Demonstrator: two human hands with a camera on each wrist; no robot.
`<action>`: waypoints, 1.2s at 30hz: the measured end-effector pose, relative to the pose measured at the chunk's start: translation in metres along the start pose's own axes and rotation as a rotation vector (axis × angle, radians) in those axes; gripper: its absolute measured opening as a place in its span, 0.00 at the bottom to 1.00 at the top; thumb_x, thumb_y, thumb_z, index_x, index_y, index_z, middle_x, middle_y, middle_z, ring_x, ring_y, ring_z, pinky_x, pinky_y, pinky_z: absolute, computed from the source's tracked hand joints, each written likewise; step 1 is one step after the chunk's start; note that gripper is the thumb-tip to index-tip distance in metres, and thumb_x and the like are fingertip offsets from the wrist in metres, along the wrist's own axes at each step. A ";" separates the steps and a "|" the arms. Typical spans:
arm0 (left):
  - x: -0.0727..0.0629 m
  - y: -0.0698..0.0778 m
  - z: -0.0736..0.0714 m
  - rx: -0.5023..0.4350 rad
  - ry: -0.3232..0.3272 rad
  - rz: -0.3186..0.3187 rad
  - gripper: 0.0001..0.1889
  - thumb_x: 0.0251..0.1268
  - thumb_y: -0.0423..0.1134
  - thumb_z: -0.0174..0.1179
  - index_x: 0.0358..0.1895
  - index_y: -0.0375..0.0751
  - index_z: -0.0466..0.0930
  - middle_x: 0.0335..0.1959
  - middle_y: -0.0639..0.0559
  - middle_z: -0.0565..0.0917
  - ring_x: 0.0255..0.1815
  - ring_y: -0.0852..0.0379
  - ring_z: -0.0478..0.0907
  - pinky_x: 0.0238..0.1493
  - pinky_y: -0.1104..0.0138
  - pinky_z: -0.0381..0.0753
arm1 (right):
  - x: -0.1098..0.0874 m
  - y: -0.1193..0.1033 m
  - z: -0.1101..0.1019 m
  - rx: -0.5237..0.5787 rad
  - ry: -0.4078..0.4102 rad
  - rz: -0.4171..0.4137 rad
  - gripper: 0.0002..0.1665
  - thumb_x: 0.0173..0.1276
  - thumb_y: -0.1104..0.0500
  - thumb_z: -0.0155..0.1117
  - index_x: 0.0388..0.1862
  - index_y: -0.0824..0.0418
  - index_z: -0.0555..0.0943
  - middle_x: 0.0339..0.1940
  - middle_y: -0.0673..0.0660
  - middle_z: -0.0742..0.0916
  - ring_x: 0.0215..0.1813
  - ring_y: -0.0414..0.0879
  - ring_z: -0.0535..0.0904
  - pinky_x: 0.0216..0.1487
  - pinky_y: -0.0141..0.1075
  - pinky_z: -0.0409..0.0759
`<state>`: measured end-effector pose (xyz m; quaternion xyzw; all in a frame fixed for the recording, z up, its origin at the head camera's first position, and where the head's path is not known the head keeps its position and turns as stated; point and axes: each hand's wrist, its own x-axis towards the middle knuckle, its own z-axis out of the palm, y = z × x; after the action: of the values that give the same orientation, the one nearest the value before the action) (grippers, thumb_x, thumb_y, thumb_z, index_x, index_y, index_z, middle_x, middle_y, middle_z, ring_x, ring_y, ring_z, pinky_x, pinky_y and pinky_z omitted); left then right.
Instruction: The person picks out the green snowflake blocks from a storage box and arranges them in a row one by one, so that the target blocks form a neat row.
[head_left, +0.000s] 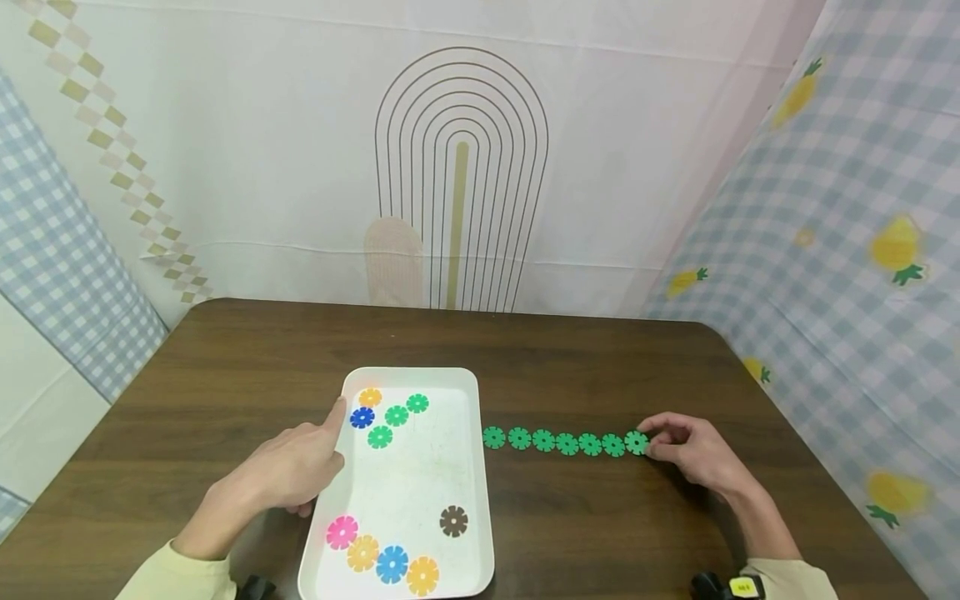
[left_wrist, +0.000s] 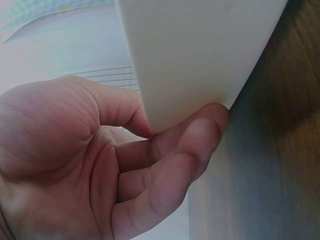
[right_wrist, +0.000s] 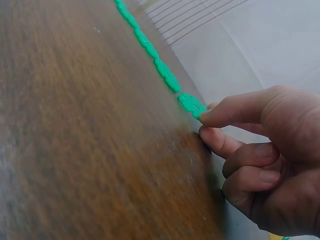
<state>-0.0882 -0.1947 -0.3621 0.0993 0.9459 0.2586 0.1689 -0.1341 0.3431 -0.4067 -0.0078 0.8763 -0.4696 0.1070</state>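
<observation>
Left hand [head_left: 288, 467] grasping the left side of the white tray [head_left: 405, 479]; index finger lies along the rim, and the wrist view shows thumb and curled fingers around the edge. Right hand [head_left: 697, 450] pinching the end green disc [head_left: 635, 437] between thumb and forefinger; remaining fingers bent toward the palm. This disc is the rightmost of seven notched discs in a green row [head_left: 567, 444], running left to right on the table [head_left: 585, 367] from just beside the tray's right rim. Pinched disc sits just beside its left neighbour; contact with the table cannot be told. Tray stands left of the row. Contents, far left part: an orange disc [head_left: 370, 397], a dark blue disc [head_left: 362, 417] just nearer, and three green discs [head_left: 397, 415] in a slanting line to their right. Near part: pink disc [head_left: 342, 532], yellow-orange disc [head_left: 363, 552], light blue disc [head_left: 392, 564] and second yellow-orange disc [head_left: 422, 575] in a curved line; brown disc [head_left: 453, 521] apart, farther right. White patterned cloth [head_left: 300, 167] hangs beyond the table's far edge; blue checked cloth [head_left: 810, 208] at right.
</observation>
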 end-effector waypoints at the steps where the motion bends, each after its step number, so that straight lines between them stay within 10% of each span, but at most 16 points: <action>1: 0.000 0.000 0.000 0.000 0.001 0.001 0.44 0.74 0.33 0.54 0.84 0.26 0.39 0.20 0.50 0.76 0.11 0.53 0.76 0.20 0.62 0.70 | 0.000 0.000 0.000 -0.001 -0.001 0.000 0.21 0.70 0.66 0.68 0.61 0.70 0.81 0.34 0.55 0.86 0.17 0.35 0.60 0.20 0.30 0.64; 13: -0.001 -0.002 0.001 -0.003 0.006 -0.013 0.43 0.75 0.34 0.54 0.84 0.26 0.40 0.22 0.50 0.76 0.12 0.53 0.76 0.20 0.61 0.70 | -0.003 -0.023 -0.004 -0.097 0.039 -0.044 0.23 0.73 0.61 0.70 0.64 0.66 0.81 0.40 0.58 0.87 0.21 0.38 0.67 0.22 0.34 0.69; 19: -0.002 -0.003 0.001 0.000 0.010 -0.011 0.43 0.75 0.34 0.54 0.85 0.26 0.40 0.21 0.50 0.76 0.11 0.53 0.76 0.20 0.61 0.70 | 0.004 -0.060 0.002 -0.186 0.050 -0.183 0.21 0.74 0.56 0.71 0.62 0.61 0.84 0.43 0.58 0.88 0.41 0.42 0.81 0.36 0.37 0.80; 36: 0.000 0.002 -0.001 0.015 0.005 -0.016 0.44 0.75 0.35 0.53 0.85 0.28 0.39 0.23 0.50 0.76 0.12 0.53 0.76 0.23 0.62 0.70 | 0.038 -0.162 0.087 -0.090 -0.093 -0.370 0.16 0.68 0.58 0.74 0.54 0.55 0.88 0.42 0.57 0.88 0.44 0.50 0.81 0.41 0.38 0.78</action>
<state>-0.0883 -0.1935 -0.3603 0.0922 0.9491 0.2501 0.1679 -0.1684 0.1767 -0.3268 -0.1951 0.8743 -0.4406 0.0588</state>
